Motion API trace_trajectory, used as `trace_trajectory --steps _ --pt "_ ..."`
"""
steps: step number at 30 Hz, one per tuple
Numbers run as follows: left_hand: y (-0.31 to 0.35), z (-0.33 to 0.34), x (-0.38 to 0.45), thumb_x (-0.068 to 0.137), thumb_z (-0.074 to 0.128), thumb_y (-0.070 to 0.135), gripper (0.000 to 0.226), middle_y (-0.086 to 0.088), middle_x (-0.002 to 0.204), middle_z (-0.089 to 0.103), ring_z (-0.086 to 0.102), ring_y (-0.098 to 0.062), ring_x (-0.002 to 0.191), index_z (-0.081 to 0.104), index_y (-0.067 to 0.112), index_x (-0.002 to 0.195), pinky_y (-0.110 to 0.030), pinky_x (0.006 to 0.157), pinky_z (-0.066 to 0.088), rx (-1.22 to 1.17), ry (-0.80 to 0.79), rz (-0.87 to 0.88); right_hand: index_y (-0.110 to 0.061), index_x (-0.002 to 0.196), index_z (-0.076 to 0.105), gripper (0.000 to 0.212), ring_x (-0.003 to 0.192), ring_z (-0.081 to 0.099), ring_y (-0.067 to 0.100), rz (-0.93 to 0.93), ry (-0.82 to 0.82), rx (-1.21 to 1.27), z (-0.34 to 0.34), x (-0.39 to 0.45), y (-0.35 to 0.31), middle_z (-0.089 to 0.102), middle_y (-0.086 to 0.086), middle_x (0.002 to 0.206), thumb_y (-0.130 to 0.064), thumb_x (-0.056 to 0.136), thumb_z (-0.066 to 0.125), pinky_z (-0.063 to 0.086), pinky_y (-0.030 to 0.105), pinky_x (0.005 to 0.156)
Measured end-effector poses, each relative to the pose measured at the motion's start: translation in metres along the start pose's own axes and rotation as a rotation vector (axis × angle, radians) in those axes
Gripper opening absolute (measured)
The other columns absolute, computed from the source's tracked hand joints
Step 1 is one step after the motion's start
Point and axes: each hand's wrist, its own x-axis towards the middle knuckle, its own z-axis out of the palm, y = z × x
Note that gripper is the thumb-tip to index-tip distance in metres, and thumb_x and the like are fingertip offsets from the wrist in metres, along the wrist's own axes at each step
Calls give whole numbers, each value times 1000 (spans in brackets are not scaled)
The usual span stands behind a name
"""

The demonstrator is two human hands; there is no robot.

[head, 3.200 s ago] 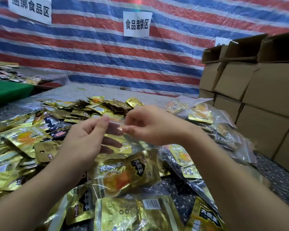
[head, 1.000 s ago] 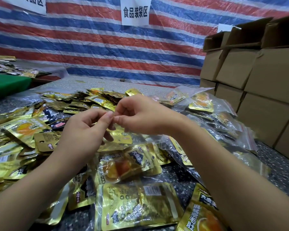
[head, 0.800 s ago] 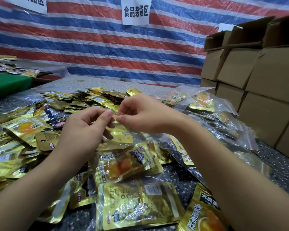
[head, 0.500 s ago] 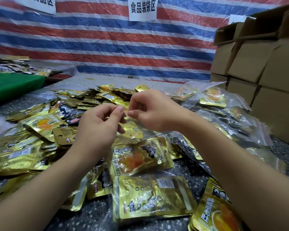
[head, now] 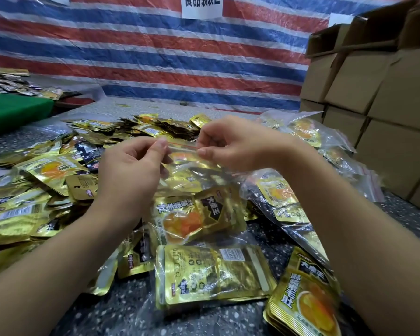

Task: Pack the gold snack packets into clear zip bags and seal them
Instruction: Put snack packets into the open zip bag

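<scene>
A clear zip bag [head: 194, 180] holding gold snack packets hangs between my hands above the table. My left hand [head: 129, 170] pinches the left end of its red-lined zip strip [head: 183, 146], and my right hand [head: 230, 146] pinches the right end. A stretch of the strip shows between my fingertips. Loose gold snack packets [head: 46, 170] lie heaped to the left. Another filled zip bag [head: 211, 272] lies flat in front of me.
Filled clear bags [head: 306, 134] pile up at the right beside stacked cardboard boxes [head: 374, 93]. A striped tarp wall [head: 155, 57] stands behind. A green surface [head: 12, 110] with more packets sits at the far left. Speckled tabletop [head: 112, 309] shows near me.
My hands, close together a second ago, have drawn apart along the bag's top, baring the red zip strip between them. The camera has tilted down a little.
</scene>
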Motion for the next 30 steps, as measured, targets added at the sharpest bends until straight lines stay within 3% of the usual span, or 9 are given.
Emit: trace_trajectory --steps 5,8,11,17,21,24,26,28,30 --pt "1 -6 5 97 60 24 26 8 67 70 60 -3 55 71 26 74 -12 46 43 -29 44 6 -16 87 64 14 66 55 9 46 -32 -72 -17 -9 8 62 -4 76 -23 98 59 49 35 67" --pt "0 -7 9 97 60 25 25 9 66 70 58 -4 55 71 25 74 -12 47 42 -33 81 -15 -20 84 64 16 65 57 6 82 -42 -89 -25 -15 14 63 -8 72 -25 98 59 50 33 67" --pt "-2 -9 11 97 60 27 27 9 68 70 58 -5 57 71 26 73 -14 48 44 -30 78 -21 -23 75 61 24 52 53 -5 114 -35 -98 -33 -19 22 60 -10 61 -28 98 60 43 22 58" --pt "-8 -8 10 98 59 28 28 12 67 69 56 -3 51 69 28 72 -13 44 41 11 104 -30 -27 69 60 28 47 48 -3 127 6 -167 -40 -20 29 56 -10 57 -40 94 63 35 16 48" --pt "-11 -9 10 99 56 28 28 12 68 68 56 -2 48 68 26 74 -11 43 40 2 106 -65 -27 71 61 25 47 44 -1 90 18 -75 -38 -19 28 53 -17 53 -38 94 63 34 13 44" --pt "-9 -7 9 101 52 28 26 11 70 67 59 -5 48 66 23 80 -13 42 41 -72 49 -105 -26 72 61 25 47 41 0 62 8 -37 -38 -19 31 49 -18 49 -34 96 62 33 15 46" --pt "-3 -5 7 97 52 40 26 8 74 71 62 -8 51 64 18 91 -18 45 48 -233 -26 -243 -18 74 64 25 45 39 1 43 27 57 -39 -21 35 48 -16 50 -29 97 62 34 17 45" --pt "4 -4 6 84 51 58 48 2 83 75 67 -13 60 60 15 103 -26 57 58 -370 -157 -415 -11 81 68 22 46 41 0 29 85 183 -41 -23 40 54 -10 58 -26 96 63 34 14 44" --pt "8 -4 4 70 45 70 71 -7 90 76 72 -19 70 58 12 110 -30 62 61 -354 -313 -483 -10 84 69 21 51 43 2 15 133 264 -41 -24 45 58 -4 65 -27 96 64 34 13 47"
